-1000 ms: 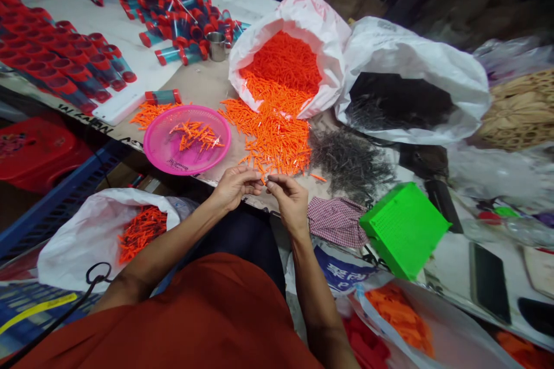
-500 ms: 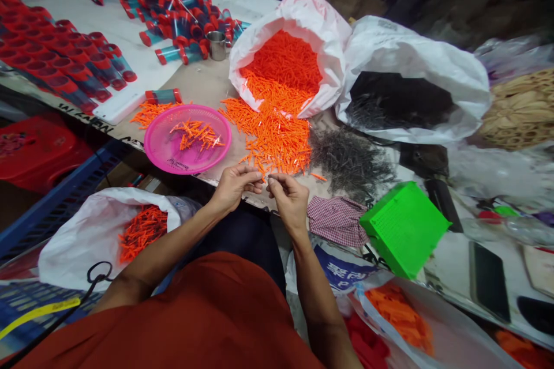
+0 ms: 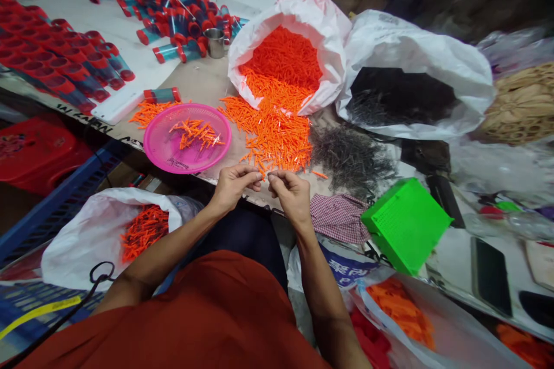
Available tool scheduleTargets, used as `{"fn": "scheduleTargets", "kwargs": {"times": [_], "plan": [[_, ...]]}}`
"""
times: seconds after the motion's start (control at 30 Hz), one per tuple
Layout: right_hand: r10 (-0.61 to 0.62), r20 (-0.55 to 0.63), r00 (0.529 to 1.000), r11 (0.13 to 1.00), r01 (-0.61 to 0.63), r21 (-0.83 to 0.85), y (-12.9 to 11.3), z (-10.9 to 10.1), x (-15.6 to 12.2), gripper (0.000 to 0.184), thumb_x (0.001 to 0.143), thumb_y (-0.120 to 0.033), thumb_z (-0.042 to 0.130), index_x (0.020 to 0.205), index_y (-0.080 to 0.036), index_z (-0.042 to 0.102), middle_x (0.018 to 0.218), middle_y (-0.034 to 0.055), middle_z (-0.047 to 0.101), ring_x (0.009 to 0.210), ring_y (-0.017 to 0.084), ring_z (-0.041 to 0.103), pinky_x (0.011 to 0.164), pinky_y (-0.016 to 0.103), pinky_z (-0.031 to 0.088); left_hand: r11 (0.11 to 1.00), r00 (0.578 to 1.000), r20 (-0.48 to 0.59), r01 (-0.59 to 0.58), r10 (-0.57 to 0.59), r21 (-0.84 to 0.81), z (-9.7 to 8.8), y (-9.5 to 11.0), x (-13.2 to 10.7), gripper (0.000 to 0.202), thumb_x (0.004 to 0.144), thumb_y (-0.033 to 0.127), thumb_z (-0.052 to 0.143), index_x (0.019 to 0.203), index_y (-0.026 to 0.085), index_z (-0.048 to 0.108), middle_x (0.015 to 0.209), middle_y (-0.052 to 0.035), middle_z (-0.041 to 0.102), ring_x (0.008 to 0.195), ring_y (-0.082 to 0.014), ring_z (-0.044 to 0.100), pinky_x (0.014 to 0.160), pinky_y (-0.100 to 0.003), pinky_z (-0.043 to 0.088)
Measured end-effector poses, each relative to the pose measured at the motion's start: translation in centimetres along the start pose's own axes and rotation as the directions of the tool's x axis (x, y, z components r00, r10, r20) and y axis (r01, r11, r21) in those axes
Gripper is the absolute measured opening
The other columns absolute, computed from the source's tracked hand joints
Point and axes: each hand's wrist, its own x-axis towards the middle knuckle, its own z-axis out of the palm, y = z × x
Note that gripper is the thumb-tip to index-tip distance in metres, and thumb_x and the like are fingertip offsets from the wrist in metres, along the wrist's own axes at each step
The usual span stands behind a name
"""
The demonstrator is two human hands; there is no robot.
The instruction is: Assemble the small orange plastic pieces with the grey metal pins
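Left hand [image 3: 234,184] half curled, fingertips turned in toward right hand [image 3: 293,196], itself pinched thumb to forefinger just above the table edge; anything held between the fingertips too small to tell. Slender orange plastic sticks [image 3: 277,141], thin and straight, some with pale glinting ends, in a loose heap just beyond both hands, running up to the mouth of a white plastic sack [image 3: 333,17] packed with more. Left of the heap, a pink plastic dish [image 3: 149,138] with a smaller orange bunch; to the right, dark grey spiky pieces [image 3: 350,161], touching distance from the heap's edge.
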Motion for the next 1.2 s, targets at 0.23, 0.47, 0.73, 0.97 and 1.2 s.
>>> {"fn": "scheduleTargets", "kwargs": {"times": [0.23,0.47,0.73,0.97,1.2], "plan": [[0.09,0.028,0.996,0.99,-0.093,0.109,0.2,-0.1,0.3,0.015,0.072,-0.031,0.062,0.07,-0.016,0.063,0.05,-0.0049,0.055,0.042,0.005,0.047,0.041,0.018,0.038,0.998,0.999,0.02,-0.027,0.026,0.049,-0.4,-0.4,0.0,0.018,0.061,0.029,0.072,0.068,0.013,0.067,0.058,0.0009,0.064,0.053,-0.0109,0.061,0.056,-0.023,0.052],[0.149,0.105,0.983,0.953,-0.171,0.249,0.5,-0.3,0.7,0.017,0.071,-0.031,0.066,0.067,-0.015,0.062,0.048,-0.006,0.054,0.038,0.004,0.045,0.038,0.016,0.035,0.987,0.996,0.066,-0.076,0.067,0.144,-1.0,-1.2,0.2,0.019,0.065,0.031,0.071,0.073,0.014,0.069,0.061,-0.0004,0.066,0.055,-0.0122,0.063,0.058,-0.024,0.052],[0.209,0.134,0.969,0.883,-0.246,0.399,0.5,-0.1,0.6,0.016,0.069,-0.031,0.068,0.071,-0.015,0.064,0.052,-0.0042,0.061,0.039,0.006,0.052,0.039,0.018,0.039,0.999,0.999,0.037,-0.019,0.017,0.043,-0.5,-0.9,0.4,0.018,0.061,0.026,0.073,0.07,0.012,0.067,0.058,0.0002,0.065,0.051,-0.0109,0.061,0.054,-0.022,0.051],[0.247,0.163,0.955,0.844,-0.295,0.448,0.5,-0.2,0.4,0.021,0.062,-0.024,0.073,0.08,-0.015,0.066,0.057,-0.0018,0.066,0.05,0.01,0.06,0.049,0.022,0.047,0.988,0.989,0.061,0.14,-0.136,-0.067,-0.5,-0.5,0.8,0.022,0.058,0.026,0.075,0.068,0.01,0.065,0.054,-0.0011,0.063,0.049,-0.0109,0.059,0.051,-0.023,0.051],[0.217,0.123,0.968,0.905,-0.247,0.345,0.5,-0.1,0.3,0.019,0.065,-0.026,0.07,0.081,-0.015,0.066,0.056,-0.0025,0.064,0.047,0.009,0.057,0.046,0.021,0.041,0.966,0.971,0.083,0.233,-0.224,-0.116,-0.7,-0.5,1.0,0.022,0.057,0.025,0.075,0.067,0.009,0.064,0.054,-0.0027,0.063,0.047,-0.0104,0.059,0.051,-0.022,0.051]]}}
